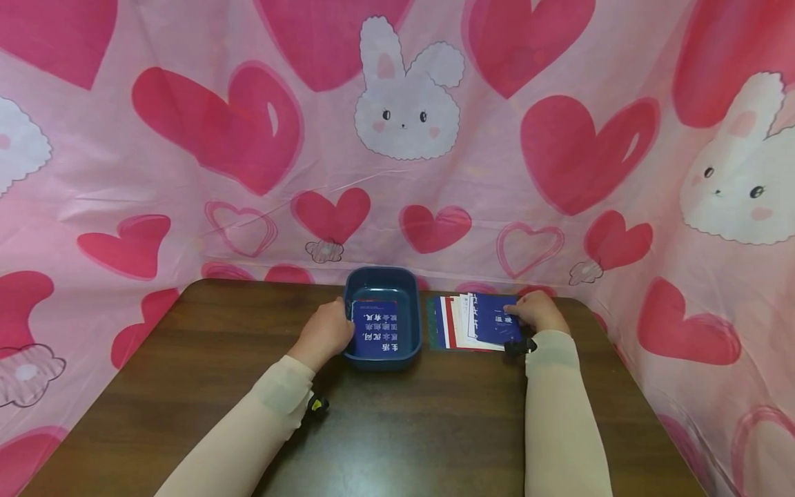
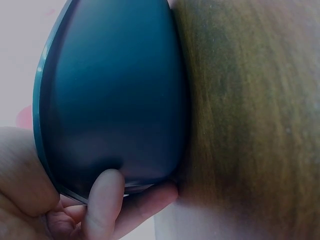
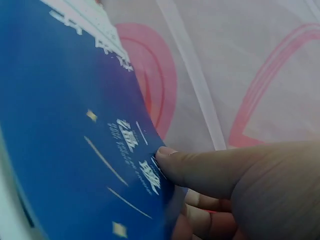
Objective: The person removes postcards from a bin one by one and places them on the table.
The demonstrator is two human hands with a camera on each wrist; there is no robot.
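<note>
A dark teal plastic bin (image 1: 406,331) stands near the table's far edge, with a blue card bearing white lettering (image 1: 375,328) lying inside it. My left hand (image 1: 326,331) grips the bin's left side, thumb over the rim; the left wrist view shows its fingers (image 2: 106,202) against the outer wall. To the right of the bin lies a fanned set of cards (image 1: 456,324) in white, red, blue and green. On top is another blue card (image 1: 487,331), whose right edge my right hand (image 1: 540,314) pinches. In the right wrist view the thumb (image 3: 195,170) presses on its printed face.
The brown wooden table (image 1: 397,428) extends from the bin toward me. Behind it and at both sides hangs a pink curtain (image 1: 397,183) with hearts and rabbits, close to the bin's far end. A dark band (image 1: 520,346) sits at my right wrist.
</note>
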